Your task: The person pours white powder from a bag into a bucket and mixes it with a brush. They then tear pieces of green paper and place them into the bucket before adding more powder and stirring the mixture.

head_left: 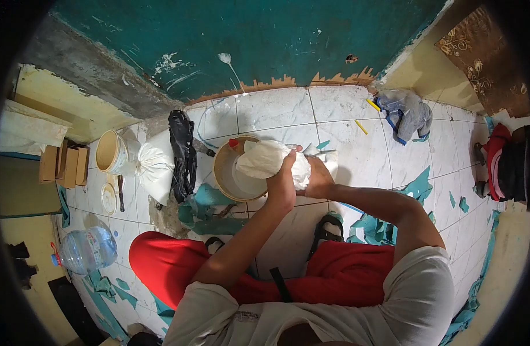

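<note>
I see even, soft indoor light, faint shadows, sharp focus centrally, and heavy fisheye bending with black vignetted corners.

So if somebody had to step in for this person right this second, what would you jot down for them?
Left hand: closed on the white bag, held over the tan bucket.
Right hand: grips the same bag from the other side.
Things: the bucket stands on the tiled floor before the knees; a tied white sack, a black bag and a second bucket sit to its left.
Done: pale stuff shows inside the tan bucket.
Left: the bag bulges, not emptied.
</note>
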Action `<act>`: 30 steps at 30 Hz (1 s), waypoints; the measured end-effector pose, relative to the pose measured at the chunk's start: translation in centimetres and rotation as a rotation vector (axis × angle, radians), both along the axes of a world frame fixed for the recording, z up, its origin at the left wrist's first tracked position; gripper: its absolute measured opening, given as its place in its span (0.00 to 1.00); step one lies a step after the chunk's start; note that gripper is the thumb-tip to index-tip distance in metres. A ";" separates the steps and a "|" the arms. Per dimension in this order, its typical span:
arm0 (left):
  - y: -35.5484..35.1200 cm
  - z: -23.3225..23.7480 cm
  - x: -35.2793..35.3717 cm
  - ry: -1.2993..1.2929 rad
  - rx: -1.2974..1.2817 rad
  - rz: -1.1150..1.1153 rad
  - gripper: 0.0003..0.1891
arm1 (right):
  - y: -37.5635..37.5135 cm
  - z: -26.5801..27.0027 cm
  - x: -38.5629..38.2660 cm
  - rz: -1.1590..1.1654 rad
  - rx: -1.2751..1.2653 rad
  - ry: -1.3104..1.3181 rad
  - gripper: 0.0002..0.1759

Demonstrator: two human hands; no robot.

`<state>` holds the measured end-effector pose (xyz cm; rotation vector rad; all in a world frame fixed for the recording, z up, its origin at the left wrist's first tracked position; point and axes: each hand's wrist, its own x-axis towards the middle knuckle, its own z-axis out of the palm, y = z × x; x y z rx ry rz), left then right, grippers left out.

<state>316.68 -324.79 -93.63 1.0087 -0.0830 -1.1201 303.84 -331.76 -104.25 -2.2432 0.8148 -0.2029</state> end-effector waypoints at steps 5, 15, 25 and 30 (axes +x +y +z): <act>0.0 -0.4 0.1 -0.038 -0.003 -0.016 0.11 | -2.3 -1.8 0.5 0.119 -0.159 -0.040 0.43; 0.4 -0.7 1.3 0.048 -0.023 0.033 0.10 | -6.7 2.9 -1.5 0.302 0.068 0.281 0.26; 2.1 -3.3 1.8 0.478 -0.121 -0.002 0.07 | -5.9 11.5 -4.3 0.418 0.200 0.765 0.31; 2.6 -3.2 2.1 0.618 -0.082 0.013 0.07 | -4.8 16.2 -4.2 0.453 0.269 0.771 0.36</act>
